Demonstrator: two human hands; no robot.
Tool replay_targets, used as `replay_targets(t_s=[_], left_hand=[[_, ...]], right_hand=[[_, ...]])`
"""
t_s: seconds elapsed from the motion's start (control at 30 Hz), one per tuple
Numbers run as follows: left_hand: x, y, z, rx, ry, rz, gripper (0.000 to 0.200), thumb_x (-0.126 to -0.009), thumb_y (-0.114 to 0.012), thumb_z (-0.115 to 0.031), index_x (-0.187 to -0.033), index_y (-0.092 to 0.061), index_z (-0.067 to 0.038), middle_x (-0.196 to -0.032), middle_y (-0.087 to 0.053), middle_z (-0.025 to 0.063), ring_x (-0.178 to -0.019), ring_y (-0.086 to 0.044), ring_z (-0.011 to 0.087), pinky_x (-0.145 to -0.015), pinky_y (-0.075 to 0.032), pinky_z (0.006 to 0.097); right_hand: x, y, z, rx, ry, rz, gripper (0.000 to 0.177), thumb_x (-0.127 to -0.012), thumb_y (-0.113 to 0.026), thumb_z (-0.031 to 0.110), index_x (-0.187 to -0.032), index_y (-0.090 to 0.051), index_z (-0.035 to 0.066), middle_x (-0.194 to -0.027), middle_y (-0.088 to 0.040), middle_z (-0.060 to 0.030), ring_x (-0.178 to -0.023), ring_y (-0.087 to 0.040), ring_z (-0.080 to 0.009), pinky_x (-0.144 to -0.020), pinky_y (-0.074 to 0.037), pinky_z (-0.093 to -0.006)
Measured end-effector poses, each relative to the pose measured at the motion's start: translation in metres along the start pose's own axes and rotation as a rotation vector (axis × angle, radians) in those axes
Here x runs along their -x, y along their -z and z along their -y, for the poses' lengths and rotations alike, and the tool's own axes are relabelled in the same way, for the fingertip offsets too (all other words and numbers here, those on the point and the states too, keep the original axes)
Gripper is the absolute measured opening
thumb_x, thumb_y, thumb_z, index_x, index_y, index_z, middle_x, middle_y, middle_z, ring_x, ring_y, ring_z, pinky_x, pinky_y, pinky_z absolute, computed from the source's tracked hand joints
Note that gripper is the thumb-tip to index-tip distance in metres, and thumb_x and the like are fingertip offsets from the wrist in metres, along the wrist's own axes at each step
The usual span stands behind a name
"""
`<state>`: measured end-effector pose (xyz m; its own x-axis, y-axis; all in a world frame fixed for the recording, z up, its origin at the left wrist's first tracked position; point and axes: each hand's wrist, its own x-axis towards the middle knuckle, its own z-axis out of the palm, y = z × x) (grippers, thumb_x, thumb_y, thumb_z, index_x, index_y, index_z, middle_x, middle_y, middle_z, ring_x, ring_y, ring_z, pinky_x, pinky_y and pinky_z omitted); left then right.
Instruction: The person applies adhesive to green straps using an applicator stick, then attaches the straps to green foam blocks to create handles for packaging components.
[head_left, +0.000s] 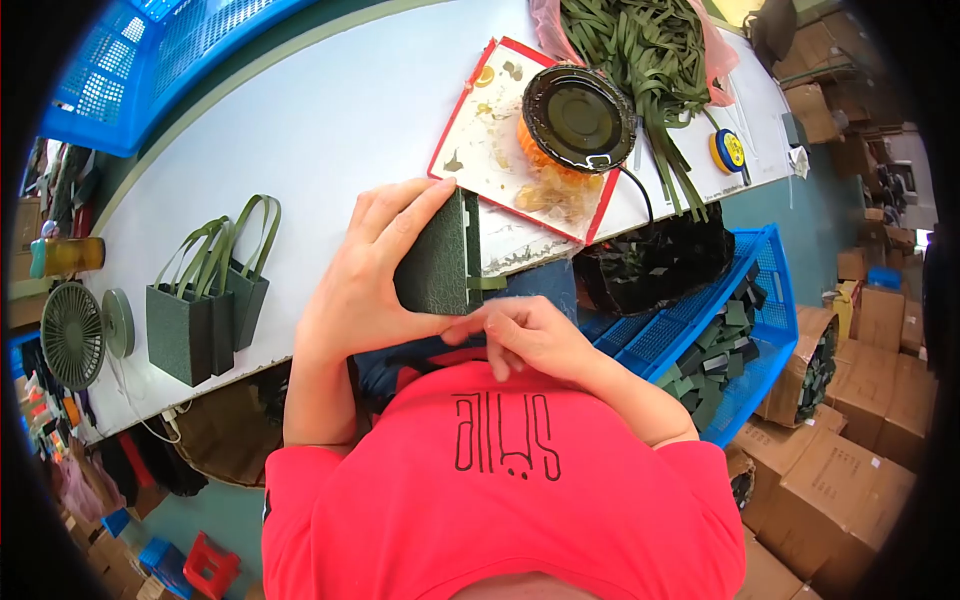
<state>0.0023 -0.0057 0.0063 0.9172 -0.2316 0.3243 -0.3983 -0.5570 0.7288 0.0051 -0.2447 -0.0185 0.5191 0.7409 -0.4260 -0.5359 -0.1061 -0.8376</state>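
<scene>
My left hand [370,265] is wrapped round a dark green box-like bag [438,262], thumb on its lower edge and fingers at its top, by the table's front edge. A short green strap end [488,283] sticks out from the bag's right side. My right hand [530,338] is just below that side, its fingers curled near my left thumb; what they hold, if anything, is too small to make out. Finished-looking green bags with handles [205,310] stand on the table at the left. A round black pot [579,118] sits over a stained white board with red edges [470,135].
A heap of green straps [640,50] lies at the table's back right, near a blue-yellow tape roll [727,151]. A small fan [73,335] stands far left. Blue crates [775,300] with green pieces are at the right, beside cardboard boxes [825,490].
</scene>
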Motion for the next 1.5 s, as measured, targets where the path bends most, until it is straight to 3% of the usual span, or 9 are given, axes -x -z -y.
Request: replay_targets(t_s=[0.1, 0.2, 0.23, 0.37, 0.6, 0.73, 0.93, 1.13, 1.5], left_hand=[[0.001, -0.001, -0.004, 0.026, 0.015, 0.052, 0.102, -0.05, -0.09, -0.017, -0.143, -0.05, -0.002, -0.139, -0.051, 0.016, -0.127, -0.048, 0.0348, -0.107, -0.041, 0.0428], [0.004, 0.0, -0.005, 0.005, 0.036, 0.085, 0.103, -0.05, -0.09, -0.017, -0.143, -0.05, -0.001, -0.139, -0.051, 0.0159, -0.127, -0.049, 0.0351, -0.107, -0.041, 0.0428], [0.005, 0.001, -0.005, -0.007, 0.044, 0.088, 0.103, -0.05, -0.09, -0.017, -0.143, -0.05, -0.001, -0.139, -0.051, 0.016, -0.127, -0.048, 0.0352, -0.107, -0.041, 0.0427], [0.014, 0.005, 0.001, -0.03, 0.092, 0.09, 0.105, -0.048, -0.09, -0.016, -0.143, -0.049, -0.001, -0.14, -0.05, 0.0161, -0.127, -0.048, 0.0353, -0.107, -0.041, 0.0426], [0.027, 0.012, 0.009, -0.044, 0.18, 0.098, 0.108, -0.045, -0.089, -0.015, -0.145, -0.048, -0.003, -0.14, -0.05, 0.0157, -0.127, -0.049, 0.0352, -0.106, -0.043, 0.0428], [0.028, 0.013, 0.007, -0.043, 0.174, 0.094, 0.105, -0.047, -0.09, -0.014, -0.143, -0.05, -0.002, -0.138, -0.051, 0.0152, -0.124, -0.049, 0.0355, -0.105, -0.044, 0.0434], [0.02, 0.009, 0.003, -0.036, 0.137, 0.121, 0.101, -0.05, -0.09, -0.014, -0.142, -0.05, -0.001, -0.137, -0.052, 0.0147, -0.124, -0.048, 0.0354, -0.105, -0.043, 0.0441], [0.01, 0.006, -0.004, -0.04, 0.114, 0.169, 0.103, -0.049, -0.091, -0.015, -0.143, -0.05, -0.001, -0.139, -0.051, 0.0156, -0.127, -0.048, 0.0352, -0.107, -0.042, 0.0428], [0.01, 0.002, -0.005, -0.049, 0.087, 0.173, 0.102, -0.049, -0.091, -0.016, -0.141, -0.051, -0.001, -0.138, -0.051, 0.0151, -0.126, -0.047, 0.036, -0.107, -0.041, 0.0439]], right_hand=[[0.001, -0.006, -0.01, -0.348, 0.045, -0.171, 0.035, -0.104, -0.058, 0.025, -0.13, -0.06, 0.002, -0.105, -0.072, -0.009, -0.063, -0.061, -0.0093, -0.056, -0.045, -0.0217], [-0.003, 0.002, -0.014, -0.618, 0.183, -0.441, 0.026, -0.103, -0.058, 0.023, -0.123, -0.065, 0.007, -0.105, -0.072, -0.009, -0.06, -0.054, -0.0092, -0.058, -0.044, -0.0216], [-0.001, 0.01, -0.018, -0.696, 0.249, -0.423, 0.025, -0.104, -0.057, 0.02, -0.123, -0.065, 0.007, -0.108, -0.071, -0.0081, -0.063, -0.053, -0.0072, -0.058, -0.044, -0.0206], [0.008, 0.026, -0.01, -0.811, 0.378, -0.565, 0.029, -0.105, -0.055, 0.022, -0.125, -0.061, 0.002, -0.112, -0.07, -0.0095, -0.069, -0.059, -0.0075, -0.059, -0.05, -0.0201], [0.012, 0.056, 0.0, -0.831, 0.532, -0.655, 0.03, -0.105, -0.055, 0.02, -0.128, -0.058, 0.002, -0.106, -0.069, -0.0085, -0.074, -0.062, -0.0063, -0.064, -0.056, -0.0205], [0.008, 0.059, 0.001, -0.772, 0.626, -0.634, 0.02, -0.104, -0.057, 0.019, -0.114, -0.06, 0.002, -0.092, -0.068, -0.0073, -0.067, -0.061, -0.008, -0.056, -0.051, -0.0195], [-0.002, 0.071, 0.022, -0.373, 0.53, -0.705, 0.021, -0.101, -0.063, 0.022, -0.105, -0.061, 0.001, -0.076, -0.064, -0.0041, -0.051, -0.051, -0.0071, -0.044, -0.04, -0.0208], [-0.012, 0.082, 0.037, -0.201, 0.481, -0.74, 0.022, -0.099, -0.067, 0.023, -0.096, -0.063, 0.001, -0.069, -0.059, -0.0006, -0.046, -0.042, -0.0041, -0.042, -0.031, -0.0201], [-0.022, 0.094, 0.045, -0.3, 0.374, -0.741, 0.017, -0.094, -0.069, 0.018, -0.086, -0.061, 0.006, -0.063, -0.054, 0.0021, -0.043, -0.034, -0.003, -0.039, -0.024, -0.0202]])
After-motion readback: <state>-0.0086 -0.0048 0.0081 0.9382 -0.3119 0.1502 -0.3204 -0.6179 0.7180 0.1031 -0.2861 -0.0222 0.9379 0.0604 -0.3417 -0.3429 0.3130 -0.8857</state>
